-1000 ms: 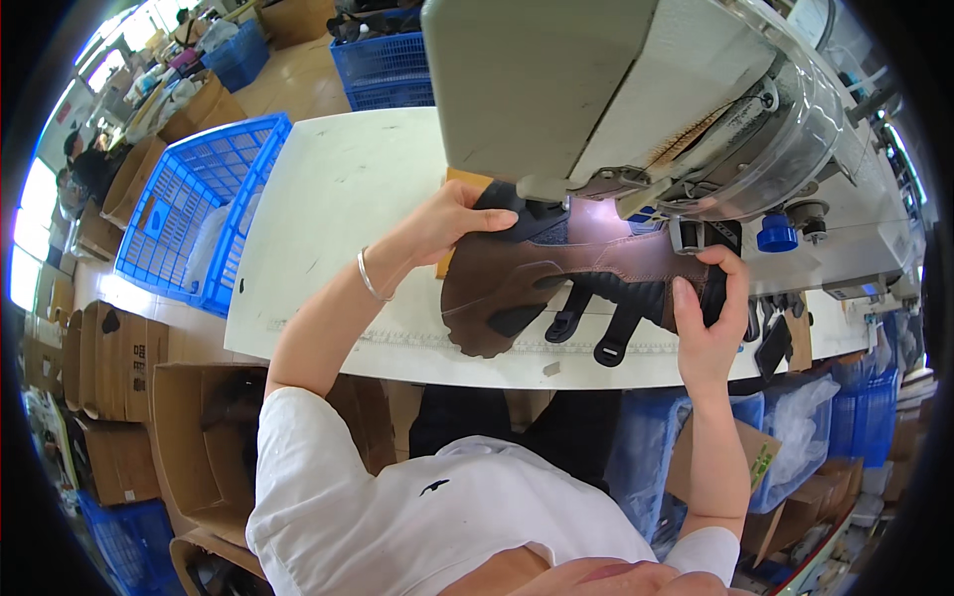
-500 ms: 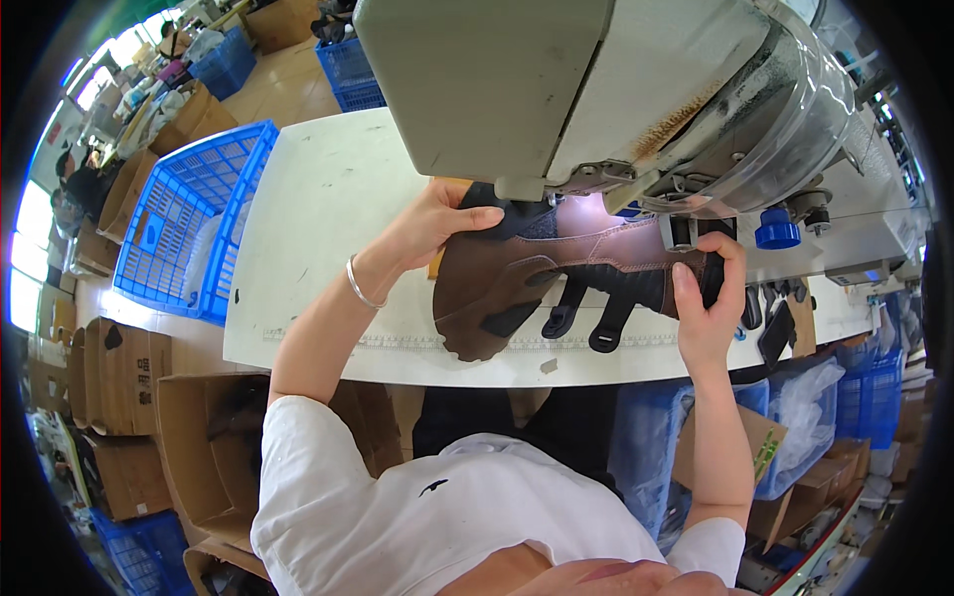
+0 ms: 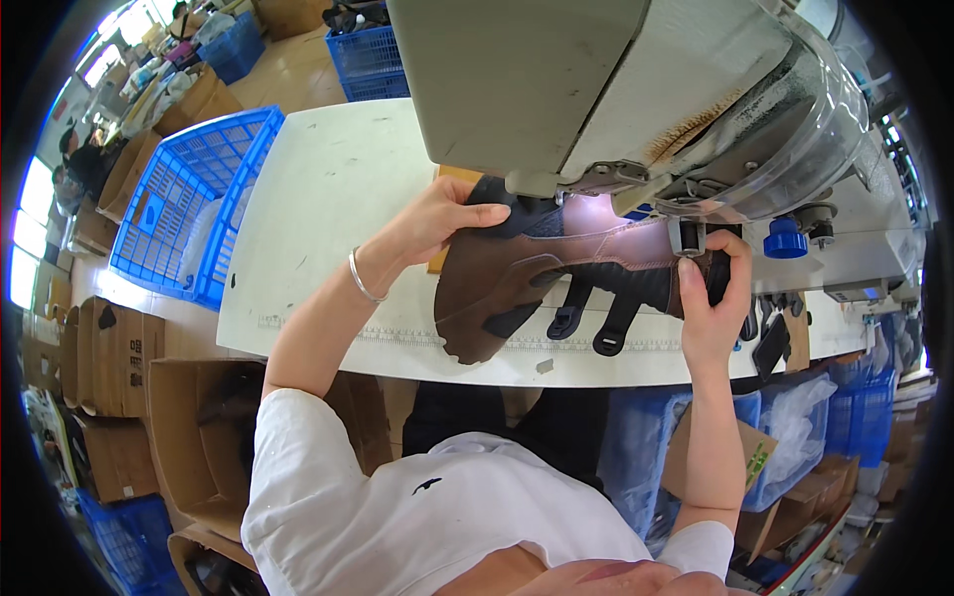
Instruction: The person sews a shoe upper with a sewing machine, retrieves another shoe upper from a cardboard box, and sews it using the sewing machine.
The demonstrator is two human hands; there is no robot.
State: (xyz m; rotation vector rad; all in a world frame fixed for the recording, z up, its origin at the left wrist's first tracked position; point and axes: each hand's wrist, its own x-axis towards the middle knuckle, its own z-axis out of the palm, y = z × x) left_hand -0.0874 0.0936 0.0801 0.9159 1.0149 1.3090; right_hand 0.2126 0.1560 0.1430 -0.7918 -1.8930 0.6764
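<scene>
A brown shoe upper (image 3: 487,283) with dark padded edging lies spread under the head of a sewing machine (image 3: 527,89). Two black straps (image 3: 618,323) hang off its near edge. My left hand (image 3: 447,221) pinches the dark edge at the upper's left end, thumb on top. At the other end, my right hand (image 3: 717,298) grips the black-edged part, thumb and fingers around it beside a small metal roller (image 3: 687,236). A lamp lights the leather between my hands. The machine head covers the far edge of the upper and the needle.
The white table (image 3: 328,199) carries a ruler strip (image 3: 402,335) along its near side. A blue crate (image 3: 194,209) stands at the left, a cardboard box (image 3: 199,437) at the lower left. Dark pieces (image 3: 770,348) lie right of my right hand, above blue bins (image 3: 636,457).
The view has shifted slightly, so the machine head appears farther right. Both hands keep their hold on the shoe upper, which has hardly moved.
</scene>
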